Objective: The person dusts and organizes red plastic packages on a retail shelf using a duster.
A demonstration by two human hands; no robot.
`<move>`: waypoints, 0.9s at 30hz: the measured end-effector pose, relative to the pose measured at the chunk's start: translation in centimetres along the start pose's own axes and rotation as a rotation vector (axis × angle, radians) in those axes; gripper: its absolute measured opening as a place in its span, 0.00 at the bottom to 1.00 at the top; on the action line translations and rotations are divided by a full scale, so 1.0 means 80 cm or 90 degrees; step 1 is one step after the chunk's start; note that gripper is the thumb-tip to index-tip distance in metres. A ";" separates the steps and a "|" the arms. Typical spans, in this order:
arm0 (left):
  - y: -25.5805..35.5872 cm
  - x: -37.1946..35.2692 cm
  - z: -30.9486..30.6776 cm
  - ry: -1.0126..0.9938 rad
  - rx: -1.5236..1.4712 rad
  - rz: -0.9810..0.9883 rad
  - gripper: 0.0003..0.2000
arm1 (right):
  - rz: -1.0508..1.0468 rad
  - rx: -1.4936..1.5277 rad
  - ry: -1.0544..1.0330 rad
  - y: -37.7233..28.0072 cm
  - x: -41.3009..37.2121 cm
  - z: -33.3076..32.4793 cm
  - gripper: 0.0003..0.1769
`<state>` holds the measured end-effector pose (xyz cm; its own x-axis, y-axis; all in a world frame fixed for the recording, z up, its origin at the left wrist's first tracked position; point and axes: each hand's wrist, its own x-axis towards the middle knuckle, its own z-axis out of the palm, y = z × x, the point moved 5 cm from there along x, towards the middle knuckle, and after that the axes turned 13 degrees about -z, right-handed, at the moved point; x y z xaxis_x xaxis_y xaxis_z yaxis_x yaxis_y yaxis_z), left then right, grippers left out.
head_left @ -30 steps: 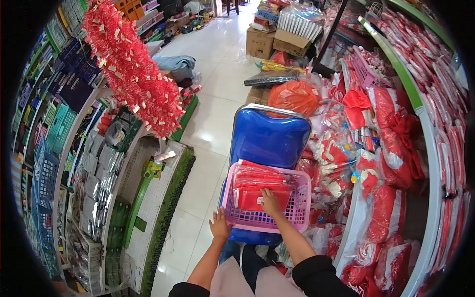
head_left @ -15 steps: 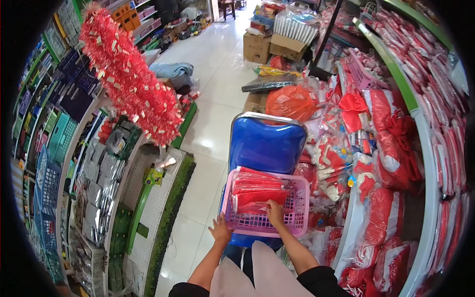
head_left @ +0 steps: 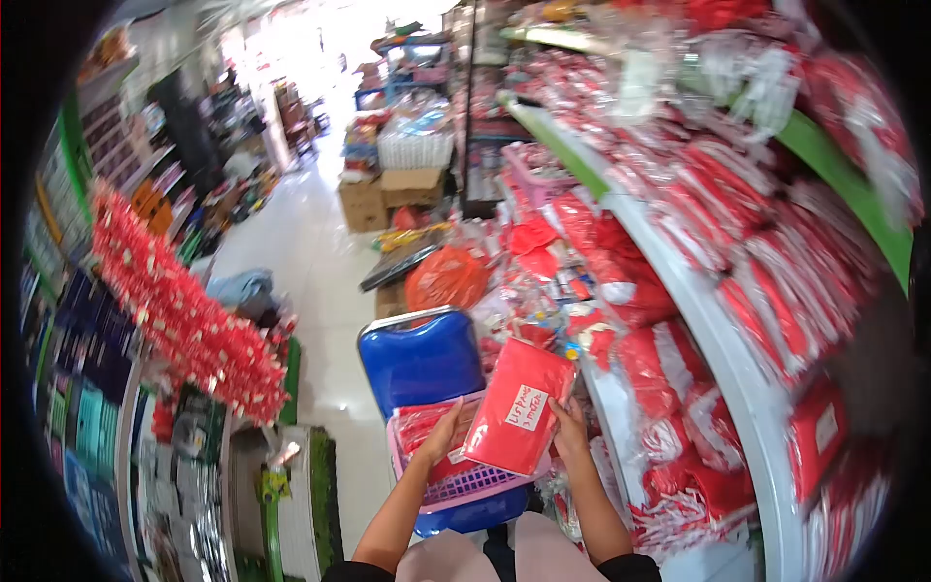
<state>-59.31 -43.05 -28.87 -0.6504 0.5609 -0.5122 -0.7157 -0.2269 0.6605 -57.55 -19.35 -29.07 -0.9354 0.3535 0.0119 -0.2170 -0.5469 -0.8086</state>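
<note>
A flat red packet [head_left: 520, 407] with a white handwritten label is held up over the pink basket [head_left: 396, 468]. My right hand [head_left: 570, 429] grips its right edge. Close to the packet's lower left side is my left hand [head_left: 444, 433], above the basket; its fingertips are partly hidden, and whether they touch the packet is unclear. More red packets [head_left: 417, 423] in clear wrap lie inside the basket, which rests on the seat of a blue chair [head_left: 419, 361].
Shelves [head_left: 679, 262] of wrapped red and white goods rise on the right. Red tinsel [head_left: 184, 310] hangs at the left above shelves of goods. An orange bag [head_left: 448, 279] and cardboard boxes [head_left: 363, 206] stand beyond the chair.
The view has swung toward the right-hand shelves. A red packet has come up out of the basket in my right hand, and my left hand has moved from the basket's left rim to near the packet.
</note>
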 end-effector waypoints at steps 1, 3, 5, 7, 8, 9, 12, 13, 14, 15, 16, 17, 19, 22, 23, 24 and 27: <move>0.015 -0.005 0.029 -0.047 0.006 0.009 0.26 | -0.035 0.011 0.004 -0.028 -0.008 0.011 0.21; 0.034 -0.017 0.081 -0.142 0.014 0.019 0.22 | -0.080 0.017 0.013 -0.090 -0.040 0.041 0.21; 0.045 -0.032 0.121 -0.154 0.087 -0.006 0.18 | -0.117 0.007 -0.008 -0.138 -0.073 0.058 0.19; 0.048 -0.047 0.162 -0.176 0.179 -0.003 0.17 | -0.121 0.004 0.016 -0.178 -0.112 0.063 0.17; 0.050 -0.060 0.186 -0.210 0.157 -0.015 0.16 | -0.142 0.014 0.021 -0.195 -0.128 0.059 0.16; 0.050 -0.066 0.204 -0.225 0.172 -0.018 0.15 | -0.162 0.023 0.026 -0.211 -0.145 0.054 0.16; 0.040 -0.093 0.268 -0.277 0.178 -0.015 0.15 | -0.224 -0.040 0.059 -0.260 -0.218 0.034 0.21; 0.029 -0.098 0.288 -0.296 0.187 -0.030 0.15 | -0.235 -0.080 0.079 -0.275 -0.241 0.026 0.22; 0.019 -0.103 0.307 -0.314 0.196 -0.045 0.15 | -0.237 -0.144 0.082 -0.279 -0.260 0.006 0.25; 0.007 -0.108 0.323 -0.330 0.204 -0.061 0.15 | -0.259 -0.159 0.108 -0.294 -0.282 -0.005 0.25; -0.013 -0.097 0.334 -0.368 0.236 -0.072 0.17 | -0.278 -0.173 0.133 -0.308 -0.305 -0.015 0.26; -0.026 -0.105 0.354 -0.388 0.226 -0.087 0.18 | -0.310 -0.173 0.152 -0.322 -0.327 -0.021 0.26; -0.049 -0.131 0.398 -0.426 0.209 -0.117 0.21 | -0.372 -0.156 0.176 -0.356 -0.373 -0.024 0.25; -0.077 -0.188 0.475 -0.610 0.158 -0.214 0.27 | -0.464 -0.115 0.207 -0.415 -0.449 -0.007 0.24; -0.087 -0.208 0.502 -0.676 0.121 -0.275 0.27 | -0.474 -0.117 0.237 -0.425 -0.473 -0.012 0.24; -0.094 -0.236 0.525 -0.680 0.141 -0.242 0.27 | -0.485 -0.118 0.267 -0.434 -0.495 -0.018 0.23; -0.146 -0.249 0.573 -0.662 0.294 -0.165 0.26 | -0.522 -0.146 0.325 -0.469 -0.565 -0.036 0.22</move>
<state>-26.32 -15.08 -1.17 0.1766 0.9786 -0.1058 -0.4972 0.1815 0.8485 -6.36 -12.64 -0.98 -0.2760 0.8708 0.4070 -0.6335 0.1536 -0.7583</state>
